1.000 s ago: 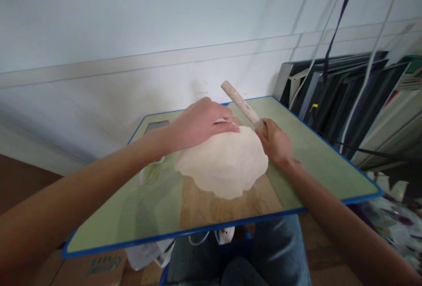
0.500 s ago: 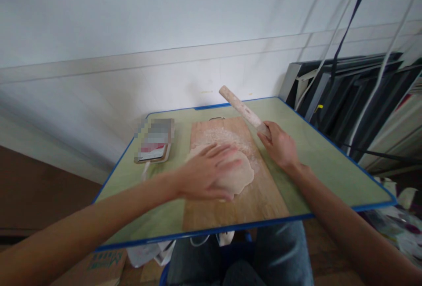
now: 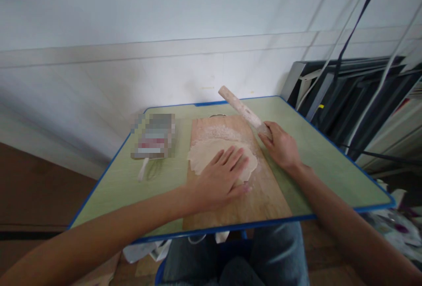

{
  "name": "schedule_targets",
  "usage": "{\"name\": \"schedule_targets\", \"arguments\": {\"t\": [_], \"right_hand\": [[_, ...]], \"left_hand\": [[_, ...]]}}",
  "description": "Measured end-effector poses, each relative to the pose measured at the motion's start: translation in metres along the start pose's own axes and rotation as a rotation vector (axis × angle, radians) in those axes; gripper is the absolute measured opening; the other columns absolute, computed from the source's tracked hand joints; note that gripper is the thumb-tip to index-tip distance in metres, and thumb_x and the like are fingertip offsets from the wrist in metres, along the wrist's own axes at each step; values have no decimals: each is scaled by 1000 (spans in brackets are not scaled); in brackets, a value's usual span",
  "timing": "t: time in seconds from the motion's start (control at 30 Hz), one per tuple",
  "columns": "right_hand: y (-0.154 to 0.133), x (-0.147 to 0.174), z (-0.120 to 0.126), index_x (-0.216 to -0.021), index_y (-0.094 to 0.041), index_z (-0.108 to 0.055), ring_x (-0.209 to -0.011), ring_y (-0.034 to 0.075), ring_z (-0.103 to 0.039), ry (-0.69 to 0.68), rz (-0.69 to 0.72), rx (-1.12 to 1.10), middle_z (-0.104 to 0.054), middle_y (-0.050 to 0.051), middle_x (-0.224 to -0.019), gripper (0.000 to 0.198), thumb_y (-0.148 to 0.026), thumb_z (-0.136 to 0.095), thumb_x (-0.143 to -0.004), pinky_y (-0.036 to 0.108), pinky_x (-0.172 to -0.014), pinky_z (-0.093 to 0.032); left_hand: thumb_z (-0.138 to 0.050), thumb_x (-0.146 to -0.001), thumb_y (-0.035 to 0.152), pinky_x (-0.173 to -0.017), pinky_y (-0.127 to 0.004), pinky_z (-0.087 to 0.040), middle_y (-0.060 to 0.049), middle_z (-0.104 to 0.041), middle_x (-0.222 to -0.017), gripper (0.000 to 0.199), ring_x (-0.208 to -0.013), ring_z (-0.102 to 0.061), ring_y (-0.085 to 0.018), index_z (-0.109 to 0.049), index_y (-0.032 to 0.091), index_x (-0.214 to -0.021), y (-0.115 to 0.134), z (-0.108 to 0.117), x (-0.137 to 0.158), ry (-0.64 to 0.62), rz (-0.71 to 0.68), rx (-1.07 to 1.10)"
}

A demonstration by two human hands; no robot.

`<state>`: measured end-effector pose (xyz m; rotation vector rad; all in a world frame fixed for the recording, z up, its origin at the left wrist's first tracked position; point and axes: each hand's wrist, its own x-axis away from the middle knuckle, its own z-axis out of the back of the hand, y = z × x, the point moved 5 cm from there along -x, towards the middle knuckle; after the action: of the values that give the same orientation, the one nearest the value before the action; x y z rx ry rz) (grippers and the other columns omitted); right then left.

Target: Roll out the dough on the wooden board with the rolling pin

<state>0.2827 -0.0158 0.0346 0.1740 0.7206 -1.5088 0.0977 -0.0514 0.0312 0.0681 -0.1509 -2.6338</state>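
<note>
A flat, roughly oval sheet of dough (image 3: 205, 153) lies on a wooden board (image 3: 237, 215) dusted with flour at its far part. My left hand (image 3: 224, 178) rests open over the near right part of the dough, fingers stretched forward and slightly apart; the palm hides some of the sheet. My right hand (image 3: 280, 144) is wrapped round the near end of a floury wooden rolling pin (image 3: 242, 108). The pin slants up and to the left, its free end raised beyond the board's far edge.
A blue-edged green table (image 3: 323, 167) stands against a white wall (image 3: 165, 88). On its left lies a pixelated, phone-like object (image 3: 153, 136) with a white cord (image 3: 143, 169) beside it. Dark panels (image 3: 359, 88) lean at the right, with straps and cables hanging before them.
My left hand has shifted toward me and slightly right over the dough, uncovering more of its far left part. My right hand keeps the rolling pin raised in nearly the same place.
</note>
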Motion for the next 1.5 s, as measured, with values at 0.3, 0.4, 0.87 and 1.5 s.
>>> {"name": "schedule_targets", "arguments": {"t": [0.3,0.4,0.87,1.5], "right_hand": [[-29,12,10,-108,-16,-60,-72,22,-65,-59,424,13,-68,8,-87,40,-47,-37,-94,30,-57,-45],[-38,19,13,-107,-16,-62,-72,21,-65,-66,555,66,-69,9,-87,48,-51,-32,-94,29,-56,-44],[-37,6,9,-101,-17,-65,-96,25,-63,-252,220,-147,-68,12,-103,46,-41,-26,-96,40,-86,-49],[-44,29,12,-132,-12,-50,-124,24,-49,-334,238,75,-53,12,-134,51,-31,-22,-94,46,-102,-41]], "left_hand": [[-31,-95,47,-111,-39,-31,-17,-28,-150,59,-142,-16,-23,-29,8,-139,28,25,59,33,-143,67],[-34,-96,36,-112,-45,-28,-18,-31,-149,47,-142,-16,-26,-35,10,-135,9,51,62,301,-67,-96],[-21,-98,45,-112,-42,-19,-10,-33,-149,52,-140,-21,-23,-34,18,-140,-82,33,-1,-148,109,-61],[-11,-95,56,-113,-43,-16,-10,-25,-153,65,-142,-15,-25,-24,19,-145,-66,32,15,-32,233,-30]]}}
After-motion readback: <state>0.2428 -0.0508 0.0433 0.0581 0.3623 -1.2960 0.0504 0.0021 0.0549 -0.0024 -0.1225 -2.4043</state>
